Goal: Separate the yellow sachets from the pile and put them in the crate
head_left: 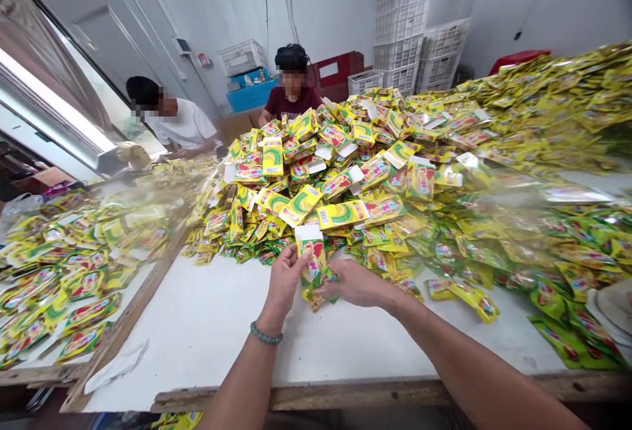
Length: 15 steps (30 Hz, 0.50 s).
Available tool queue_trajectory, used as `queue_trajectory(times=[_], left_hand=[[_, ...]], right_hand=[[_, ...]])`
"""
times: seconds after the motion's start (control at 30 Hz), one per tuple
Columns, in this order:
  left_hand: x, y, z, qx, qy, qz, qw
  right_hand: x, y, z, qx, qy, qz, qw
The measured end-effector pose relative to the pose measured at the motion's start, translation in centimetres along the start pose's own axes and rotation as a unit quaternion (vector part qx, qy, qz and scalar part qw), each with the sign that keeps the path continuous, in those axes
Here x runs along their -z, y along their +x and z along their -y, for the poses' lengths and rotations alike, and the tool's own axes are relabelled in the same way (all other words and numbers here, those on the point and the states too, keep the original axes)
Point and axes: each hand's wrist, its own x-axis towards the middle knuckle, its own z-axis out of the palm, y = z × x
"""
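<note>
My left hand (286,278), with a beaded bracelet on the wrist, grips a small yellow-green carton (309,240) whose white top flap stands up. The thumb presses on its printed front. At the carton's lower end, my right hand (354,283) has its fingers closed on a green and yellow sachet (326,277). Whether the sachet is partly inside the carton, I cannot tell. Just beyond both hands rises a heap of similar cartons (301,206), many with white flaps open. Green sachets (251,250) lie along the heap's near edge.
A wooden strip (133,308) divides the white table (207,331); more cartons (89,311) lie left of it. Yellow packets (543,101) are piled high at the right. Two people (291,94) sit across the table. White crates (402,22) are stacked behind.
</note>
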Motion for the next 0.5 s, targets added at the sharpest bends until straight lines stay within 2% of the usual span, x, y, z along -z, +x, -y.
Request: queue_trajectory(times=[0.07, 0.1, 0.17, 0.23, 0.3, 0.33, 0.4, 0.5], left_hand=[[0.4, 0.0, -0.1, -0.003, 0.010, -0.006, 1.000], [0.7, 0.0, -0.1, -0.005, 0.023, -0.002, 1.000], [1.2, -0.1, 0.0, -0.006, 0.058, 0.023, 0.998], [1.4, -0.3, 0.2, -0.003, 0.086, 0.058, 0.995], [1.4, -0.5, 0.3, 0.002, 0.095, 0.085, 0.992], [1.3, -0.6, 0.4, 0.003, 0.098, 0.093, 0.991], [1.3, -0.7, 0.3, 0.007, 0.105, 0.099, 0.990], [1.3, -0.9, 0.1, 0.015, 0.127, 0.114, 0.985]], right_hand=[[0.9, -0.2, 0.1, 0.006, 0.041, -0.007, 0.999], [1.4, -0.3, 0.2, 0.009, 0.078, -0.035, 0.996], [2.6, -0.3, 0.3, 0.010, 0.159, -0.142, 0.977], [3.4, -0.2, 0.2, 0.016, 0.212, -0.255, 0.943], [3.5, 0.1, -0.2, 0.027, 0.215, -0.301, 0.929], [3.5, 0.2, -0.4, 0.033, 0.201, -0.292, 0.934], [3.4, 0.4, -0.8, 0.044, 0.162, -0.236, 0.957], [3.4, 0.2, -1.4, 0.028, 0.079, -0.163, 0.983]])
